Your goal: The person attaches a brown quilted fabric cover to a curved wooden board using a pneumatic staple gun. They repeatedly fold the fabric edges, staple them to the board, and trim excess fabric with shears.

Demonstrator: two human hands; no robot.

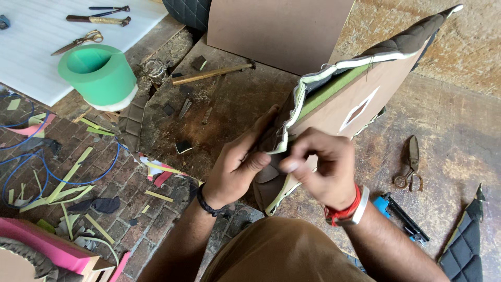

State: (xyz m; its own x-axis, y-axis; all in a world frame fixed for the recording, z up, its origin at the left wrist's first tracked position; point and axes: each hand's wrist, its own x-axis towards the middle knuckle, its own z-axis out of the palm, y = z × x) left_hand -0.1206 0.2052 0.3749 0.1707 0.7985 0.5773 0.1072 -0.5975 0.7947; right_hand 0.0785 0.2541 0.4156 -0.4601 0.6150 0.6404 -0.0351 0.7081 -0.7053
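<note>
A flat brown board panel point(360, 99) with a diamond-shaped cutout stands tilted on the worn floor in front of me, covered along its edge with dark fabric, white foam and a green layer. My left hand point(240, 162) grips the dark fabric at the panel's lower corner, thumb pressed on the folded edge. My right hand point(321, 167) pinches the fabric and foam edge at the same corner, fingers curled. A black bead bracelet sits on the left wrist, a red thread and white band on the right.
Rusty shears point(409, 164) and a blue staple tool point(399, 209) lie to the right. A hammer point(211, 74), a green foam cylinder point(99, 73), scissors point(81, 42) and foam scraps with blue cable point(78, 172) lie at left. A brown board point(276, 28) stands behind.
</note>
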